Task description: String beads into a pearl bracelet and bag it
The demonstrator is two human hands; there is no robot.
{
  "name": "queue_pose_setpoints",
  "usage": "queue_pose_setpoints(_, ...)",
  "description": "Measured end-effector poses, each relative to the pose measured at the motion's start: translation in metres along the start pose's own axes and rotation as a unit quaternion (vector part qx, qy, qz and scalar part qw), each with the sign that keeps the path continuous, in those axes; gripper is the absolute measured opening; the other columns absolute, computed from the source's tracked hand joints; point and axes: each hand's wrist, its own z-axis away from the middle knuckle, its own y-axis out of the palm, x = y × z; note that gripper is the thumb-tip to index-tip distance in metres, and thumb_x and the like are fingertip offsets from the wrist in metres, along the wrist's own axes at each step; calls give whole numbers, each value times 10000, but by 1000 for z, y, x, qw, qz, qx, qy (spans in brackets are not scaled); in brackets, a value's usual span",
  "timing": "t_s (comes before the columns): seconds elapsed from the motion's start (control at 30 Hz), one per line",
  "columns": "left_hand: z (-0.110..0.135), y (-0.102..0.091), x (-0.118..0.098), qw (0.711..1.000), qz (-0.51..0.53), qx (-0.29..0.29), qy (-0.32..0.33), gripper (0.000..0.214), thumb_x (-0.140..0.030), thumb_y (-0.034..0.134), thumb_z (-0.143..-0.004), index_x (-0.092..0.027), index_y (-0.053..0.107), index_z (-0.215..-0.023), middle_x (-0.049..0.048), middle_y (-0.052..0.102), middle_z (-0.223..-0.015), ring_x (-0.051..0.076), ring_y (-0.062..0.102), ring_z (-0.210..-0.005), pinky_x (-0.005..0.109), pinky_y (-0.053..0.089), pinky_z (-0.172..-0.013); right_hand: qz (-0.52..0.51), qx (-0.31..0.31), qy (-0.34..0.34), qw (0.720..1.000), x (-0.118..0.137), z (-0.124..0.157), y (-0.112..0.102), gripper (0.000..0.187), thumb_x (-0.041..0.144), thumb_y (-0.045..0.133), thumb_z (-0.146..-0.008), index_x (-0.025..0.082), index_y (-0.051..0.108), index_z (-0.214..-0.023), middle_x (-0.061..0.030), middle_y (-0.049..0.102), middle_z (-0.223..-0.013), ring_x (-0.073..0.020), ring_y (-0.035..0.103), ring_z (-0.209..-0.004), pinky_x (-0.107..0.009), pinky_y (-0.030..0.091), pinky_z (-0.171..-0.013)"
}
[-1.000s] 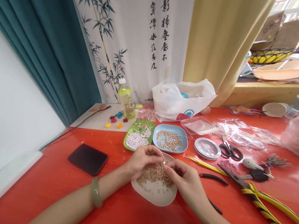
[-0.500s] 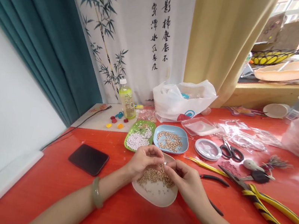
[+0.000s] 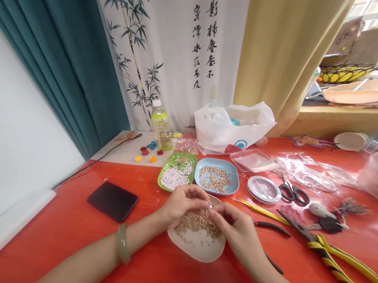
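A: What sits nearest?
B: A cream plate [image 3: 197, 252] on the red table [image 3: 153, 279], with gold beads [image 3: 193, 224] heaped over its middle and far side
A: And the 2 hands?
B: Above the plate's far part, tips almost meeting. The right hand [image 3: 239, 221] has thumb and forefinger pinched at a small white bead [image 3: 210, 206]. The left hand [image 3: 179, 204] has its thumb and forefinger pressed together just beside it; what they grip is too small to tell
A: What flanks the plate?
B: A black phone [image 3: 112, 201] to its left, big pliers [image 3: 329, 263] well to its right
A: Beyond it?
B: 2 dishes: a green dish [image 3: 160, 181] of pearly beads [image 3: 174, 177], beyond and left, and a blue dish [image 3: 215, 192] straight beyond. A spool [image 3: 263, 190] and scissors [image 3: 293, 193] lie beyond and right
A: And farther?
B: A bottle [image 3: 162, 130], beyond the plate to its left, and a plastic bag [image 3: 217, 134] straight beyond
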Motion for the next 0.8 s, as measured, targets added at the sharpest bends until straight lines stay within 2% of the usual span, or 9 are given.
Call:
queue_pose_setpoints(0.2,-2,0,3,1000,3,-15,5,219,-229,759,-508,-117,628,-644,13,605,-659,83,541,-579,179,447,-515,-14,0,-3,1000,-1,0,-1,256,401,515,-757,167,569,-666,1,544,-592,-118,490,-542,-232,396,-504)
queue_pose_setpoints(0.43,-1,0,4,1000,-22,-8,-1,203,-230,750,-523,-111,639,-644,17,607,-646,85,544,-563,192,455,-526,-6,4,5,1000,0,1,-1,278,429,513,-752,168,568,-675,-2,544,-605,-123,487,-552,-240,394,-512)
queue_pose_setpoints(0.63,0,0,1,999,-38,7,11,302,-233,743,-541,-124,653,-807,19,595,-667,96,552,-593,203,460,-546,-11,-2,7,1000,-1,0,-1,285,440,518,-748,171,555,-658,8,529,-589,-120,481,-544,-239,390,-509)
queue_pose_setpoints(0.8,-2,-3,-1,994,-109,10,26,217,-311,670,-640,-126,639,-750,31,609,-645,101,556,-587,209,457,-558,-23,0,6,1000,-1,0,-2,279,444,521,-745,177,555,-671,2,537,-603,-123,484,-553,-243,401,-518)
